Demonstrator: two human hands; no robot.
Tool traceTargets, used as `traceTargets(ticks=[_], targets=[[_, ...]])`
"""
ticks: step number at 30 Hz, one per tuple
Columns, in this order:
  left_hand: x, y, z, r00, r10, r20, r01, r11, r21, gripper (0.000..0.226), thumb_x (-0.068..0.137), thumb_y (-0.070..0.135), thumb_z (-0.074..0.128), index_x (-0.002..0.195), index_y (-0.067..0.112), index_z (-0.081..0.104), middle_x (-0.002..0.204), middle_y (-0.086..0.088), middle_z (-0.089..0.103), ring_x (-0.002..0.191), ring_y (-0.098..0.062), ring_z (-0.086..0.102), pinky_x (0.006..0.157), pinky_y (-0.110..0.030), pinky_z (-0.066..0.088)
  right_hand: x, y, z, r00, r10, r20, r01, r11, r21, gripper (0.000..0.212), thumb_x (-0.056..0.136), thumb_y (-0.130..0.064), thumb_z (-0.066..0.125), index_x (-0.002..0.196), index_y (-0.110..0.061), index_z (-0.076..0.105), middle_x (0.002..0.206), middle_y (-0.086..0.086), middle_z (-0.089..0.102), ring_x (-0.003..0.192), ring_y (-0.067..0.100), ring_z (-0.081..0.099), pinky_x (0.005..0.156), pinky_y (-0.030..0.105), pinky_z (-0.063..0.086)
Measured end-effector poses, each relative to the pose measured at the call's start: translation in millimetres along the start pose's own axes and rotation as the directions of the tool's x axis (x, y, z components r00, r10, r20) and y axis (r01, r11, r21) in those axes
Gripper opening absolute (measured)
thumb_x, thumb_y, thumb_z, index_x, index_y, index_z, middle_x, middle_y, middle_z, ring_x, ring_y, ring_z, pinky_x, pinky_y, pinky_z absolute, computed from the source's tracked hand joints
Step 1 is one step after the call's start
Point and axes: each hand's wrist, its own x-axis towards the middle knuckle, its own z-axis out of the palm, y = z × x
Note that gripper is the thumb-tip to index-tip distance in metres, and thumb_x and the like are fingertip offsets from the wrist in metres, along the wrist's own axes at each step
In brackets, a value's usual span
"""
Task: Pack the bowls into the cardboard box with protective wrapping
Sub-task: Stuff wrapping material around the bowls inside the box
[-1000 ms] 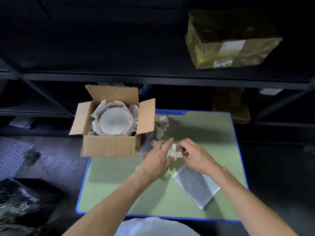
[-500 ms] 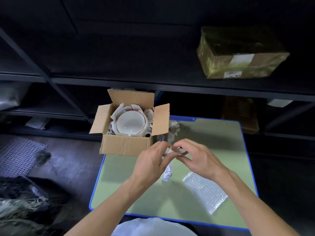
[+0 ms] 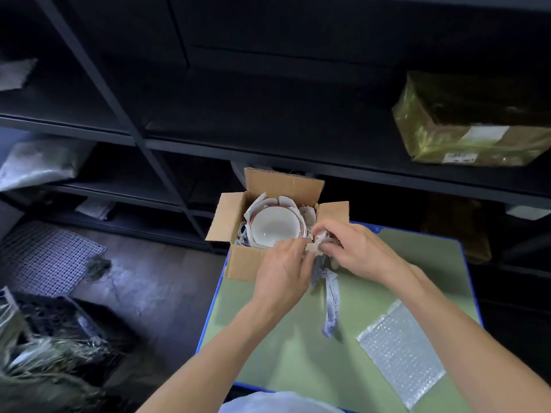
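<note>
An open cardboard box (image 3: 243, 260) stands at the far left corner of the green table (image 3: 286, 347). Inside it a white bowl (image 3: 274, 228) with a reddish rim lies among crumpled paper. My left hand (image 3: 283, 269) and my right hand (image 3: 354, 248) meet at the box's near right corner. Both pinch a strip of crumpled paper (image 3: 331, 296), whose tail hangs down over the table. A sheet of bubble wrap (image 3: 399, 353) lies flat on the table to the right.
Dark metal shelving (image 3: 208, 147) runs behind the table. A tape-wrapped parcel (image 3: 474, 123) sits on a shelf at the upper right. On the floor to the left are a white mesh mat (image 3: 44, 257) and a dark crate (image 3: 56, 332) of straw.
Both hands lifted the crumpled paper off the table and carried it up to the box's near right corner. The camera view swung left, so the box sits more central.
</note>
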Motion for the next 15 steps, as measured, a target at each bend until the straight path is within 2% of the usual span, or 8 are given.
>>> traceTargets(ticks=[3,5,7,10,12,15], targets=[[6,-3,0,0.999,-0.034,-0.014,0.034,0.999,0.025,0.030,0.099,0.029,0.045,0.128,0.022,0.050,0.081,-0.004,0.063,0.079,-0.027,0.052,0.066,-0.043,0.043,18,2,-1,0.995,0.041,0.088,-0.035,0.997,-0.065,0.023,0.094,-0.030,0.059,0.112,-0.043,0.053,0.098,-0.012,0.060,0.091,0.014,0.059,0.080,0.038,0.050],[8,-5,0,1.000,-0.027,-0.014,0.027,0.999,0.039,0.031,0.098,0.029,0.044,0.129,0.026,0.047,0.076,-0.003,0.061,0.077,-0.025,0.049,0.062,-0.041,0.041,26,5,2,0.994,0.041,0.106,-0.030,0.994,-0.105,0.022,0.096,-0.032,0.058,0.113,-0.044,0.054,0.099,-0.014,0.054,0.094,0.012,0.056,0.080,0.035,0.049],[9,-9,-1,1.000,-0.011,-0.025,0.013,0.998,0.061,0.021,0.098,0.028,0.047,0.118,0.022,0.053,0.075,0.000,0.062,0.075,-0.024,0.048,0.059,-0.038,0.039,30,6,6,0.995,0.030,0.100,-0.018,0.992,-0.122,0.021,0.097,-0.034,0.059,0.113,-0.046,0.053,0.097,-0.017,0.052,0.095,0.010,0.053,0.079,0.033,0.047],[13,-15,-1,0.999,0.016,-0.031,-0.010,0.983,0.182,0.015,0.097,0.028,0.050,0.098,0.018,0.060,0.077,0.001,0.062,0.072,-0.024,0.047,0.059,-0.034,0.032,35,4,9,0.998,0.019,0.060,-0.013,0.994,-0.109,0.020,0.094,-0.037,0.062,0.110,-0.043,0.053,0.101,-0.018,0.055,0.102,0.008,0.051,0.081,0.034,0.048],[15,-19,-1,0.999,0.033,-0.035,-0.024,0.976,0.215,0.016,0.095,0.028,0.053,0.092,0.017,0.064,0.078,0.001,0.062,0.070,-0.025,0.049,0.060,-0.034,0.034,37,3,10,1.000,-0.012,0.027,0.015,0.991,-0.130,0.013,0.093,-0.035,0.063,0.104,-0.036,0.056,0.097,-0.022,0.053,0.100,0.008,0.048,0.081,0.036,0.048],[17,-21,1,0.998,0.050,-0.028,-0.043,0.974,0.220,0.017,0.094,0.030,0.054,0.089,0.018,0.064,0.074,0.002,0.062,0.067,-0.024,0.050,0.059,-0.035,0.037,35,1,14,0.999,-0.044,-0.007,0.042,0.980,-0.195,0.003,0.095,-0.031,0.061,0.096,-0.028,0.062,0.100,-0.017,0.057,0.102,0.011,0.046,0.080,0.038,0.049]])
